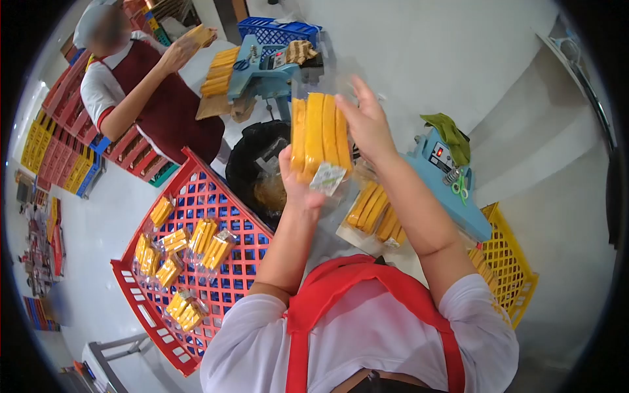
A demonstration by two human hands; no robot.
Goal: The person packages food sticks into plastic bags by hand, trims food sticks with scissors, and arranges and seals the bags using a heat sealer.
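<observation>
Held up in front of me is a clear plastic pack of yellow sticks (322, 131), upright, with a white label near its lower end. The clear film stands above the sticks' upper ends. My left hand (303, 185) is closed on the lower left of the pack. On the upper right, my right hand (368, 124) grips it with the thumb against the film; its other fingers are partly hidden. Below my right forearm, more packs of yellow sticks (368, 206) lie on a light board. A blue bench sealing machine (445, 177) stands to the right.
A red crate (249, 252) with several packs is at left. Beyond it is a black bin (246, 157). A yellow crate (514, 268) sits at right. Across from me, a co-worker in a maroon apron (160, 88) holds a pack beside another blue machine (255, 69).
</observation>
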